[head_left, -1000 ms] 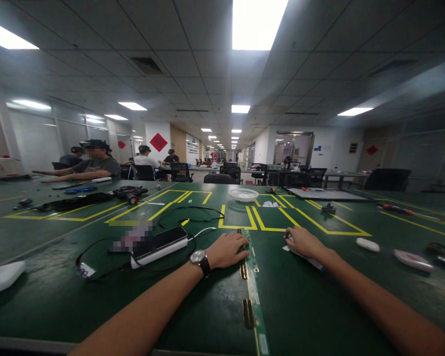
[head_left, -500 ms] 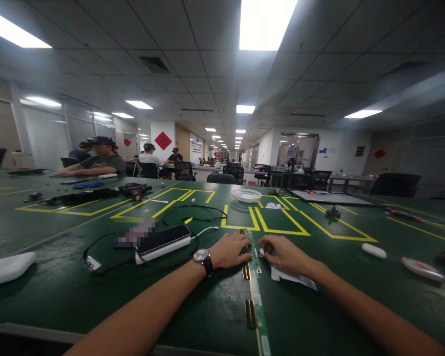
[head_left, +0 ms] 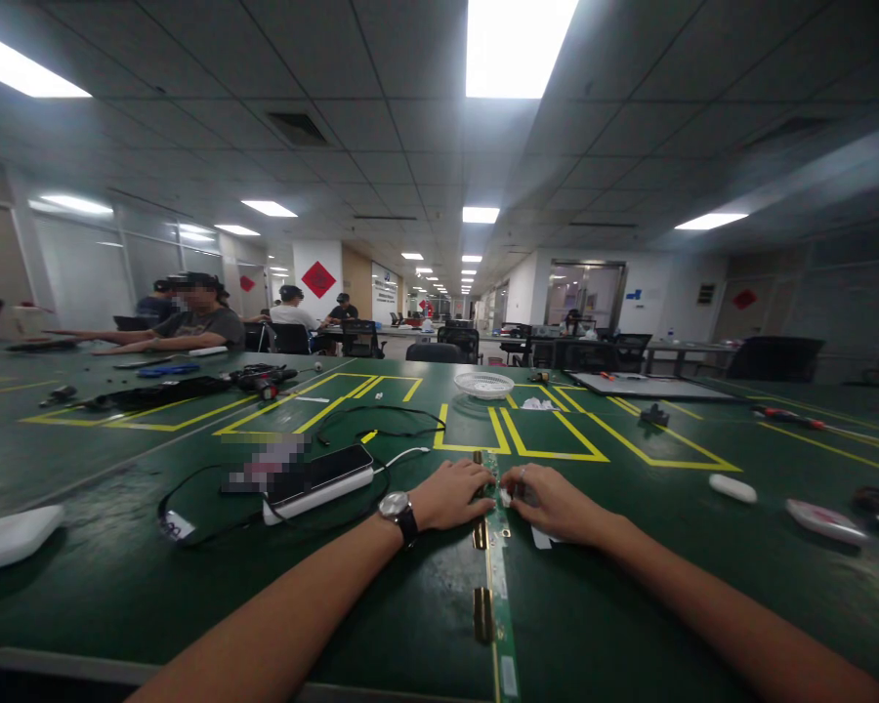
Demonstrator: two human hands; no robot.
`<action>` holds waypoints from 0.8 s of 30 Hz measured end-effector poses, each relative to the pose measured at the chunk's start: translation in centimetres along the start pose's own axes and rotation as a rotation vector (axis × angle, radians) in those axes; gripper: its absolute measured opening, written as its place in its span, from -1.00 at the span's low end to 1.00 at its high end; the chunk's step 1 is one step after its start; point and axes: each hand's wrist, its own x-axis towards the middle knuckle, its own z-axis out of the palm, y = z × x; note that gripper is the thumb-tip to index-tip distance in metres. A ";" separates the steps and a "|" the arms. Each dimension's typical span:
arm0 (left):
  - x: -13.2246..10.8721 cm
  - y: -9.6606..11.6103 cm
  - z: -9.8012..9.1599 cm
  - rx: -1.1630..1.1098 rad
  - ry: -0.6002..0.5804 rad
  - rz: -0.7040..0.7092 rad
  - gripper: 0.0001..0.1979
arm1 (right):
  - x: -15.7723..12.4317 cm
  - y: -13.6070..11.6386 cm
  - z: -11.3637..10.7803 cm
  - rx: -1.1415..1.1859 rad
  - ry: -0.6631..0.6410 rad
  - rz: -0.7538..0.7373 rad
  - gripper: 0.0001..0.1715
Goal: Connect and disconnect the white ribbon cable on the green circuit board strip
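Observation:
A long narrow green circuit strip [head_left: 492, 586] with gold tabs lies on the green table, running from the near edge away from me. My left hand [head_left: 450, 493], with a wristwatch, rests on the strip's left side, fingers curled down onto it. Just across the strip, my right hand [head_left: 546, 500] has its fingertips pinched at the strip's edge on something small and white that I cannot make out. A white paper slip [head_left: 540, 537] lies partly under my right hand.
A white power bank with a phone on it [head_left: 318, 480] and black cables lie to the left. A white basket [head_left: 484, 384] stands further back. Small white objects [head_left: 732, 487] lie to the right. People sit at the far left.
My right hand has moved left from the paper slip to the strip, close to my left hand, dragging the slip along. My left hand has stayed put.

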 end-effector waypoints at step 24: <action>-11.9 -6.2 -14.4 0.244 0.130 -0.485 -0.49 | 0.6 3.3 1.4 0.144 -0.099 -0.050 -0.69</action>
